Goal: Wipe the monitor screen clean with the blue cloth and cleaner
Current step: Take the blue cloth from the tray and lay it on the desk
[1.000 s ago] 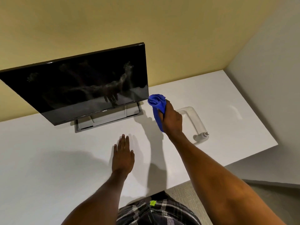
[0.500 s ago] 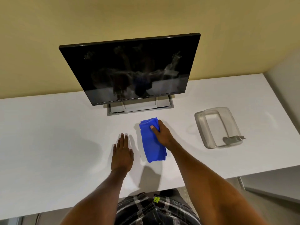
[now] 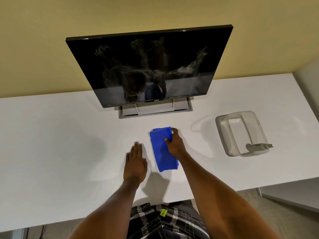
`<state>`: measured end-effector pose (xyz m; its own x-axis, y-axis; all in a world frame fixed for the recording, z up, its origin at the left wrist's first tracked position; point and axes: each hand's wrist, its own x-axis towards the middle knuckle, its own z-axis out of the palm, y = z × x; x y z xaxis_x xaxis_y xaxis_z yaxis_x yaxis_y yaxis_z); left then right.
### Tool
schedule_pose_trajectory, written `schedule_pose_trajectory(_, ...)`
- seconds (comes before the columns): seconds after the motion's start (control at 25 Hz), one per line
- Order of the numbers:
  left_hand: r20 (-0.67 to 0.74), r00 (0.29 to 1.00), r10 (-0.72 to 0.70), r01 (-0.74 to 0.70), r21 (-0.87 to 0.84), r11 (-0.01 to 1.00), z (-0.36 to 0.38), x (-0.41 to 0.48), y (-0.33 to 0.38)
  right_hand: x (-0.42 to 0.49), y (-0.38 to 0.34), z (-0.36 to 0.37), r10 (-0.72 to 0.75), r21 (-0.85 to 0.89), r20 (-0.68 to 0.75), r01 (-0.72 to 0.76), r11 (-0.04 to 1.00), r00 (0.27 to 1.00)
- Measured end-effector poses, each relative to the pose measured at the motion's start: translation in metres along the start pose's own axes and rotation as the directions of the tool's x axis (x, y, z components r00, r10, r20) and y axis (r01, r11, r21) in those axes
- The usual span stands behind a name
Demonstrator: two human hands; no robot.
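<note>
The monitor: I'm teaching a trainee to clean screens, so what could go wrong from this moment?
1. The monitor shows pale smears across its screen; a hurried pass with the blue cloth may only spread them.
2. The monitor leans forward on its stand; hard pressure could rock it.
3. The clear container with a small item inside lies right of the right hand; a wide swing might knock it.
</note>
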<state>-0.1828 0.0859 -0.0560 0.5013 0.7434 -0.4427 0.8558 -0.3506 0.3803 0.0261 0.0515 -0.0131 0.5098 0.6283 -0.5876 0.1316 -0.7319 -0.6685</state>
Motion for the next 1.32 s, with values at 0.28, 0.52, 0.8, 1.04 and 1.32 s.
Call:
schedule_pose_trajectory(0.28,-0.021,0.999,0.035,-0.035,0.001,0.999,0.002,0.008,-0.001,-0.013,0.015,0.018,-0.486,-0.646,0.146,0.455,0.613,0.862)
schedule_pose_trajectory(0.52,0.020,0.999,0.026,-0.027,0.014,1.000,0.005,0.013,0.000,-0.024,0.038,0.052,-0.356,-0.826,0.359,0.471,0.309,0.863)
schedule_pose_trajectory(0.8,0.022,1.000,0.008,-0.009,0.054,0.998,0.011,0.015,0.004,-0.014,0.040,0.033,-0.325,-0.845,0.307,0.413,0.339,0.894)
schedule_pose_trajectory(1.04,0.035,0.999,0.009,-0.012,0.088,0.996,0.008,0.013,0.010,-0.020,0.041,0.023,-0.359,-0.808,0.368,0.486,0.334,0.858)
schedule_pose_trajectory(1.32,-0.004,0.998,0.063,-0.062,0.094,0.994,0.002,0.006,0.026,-0.036,0.052,0.002,-0.420,-0.809,0.256,0.431,0.400,0.871)
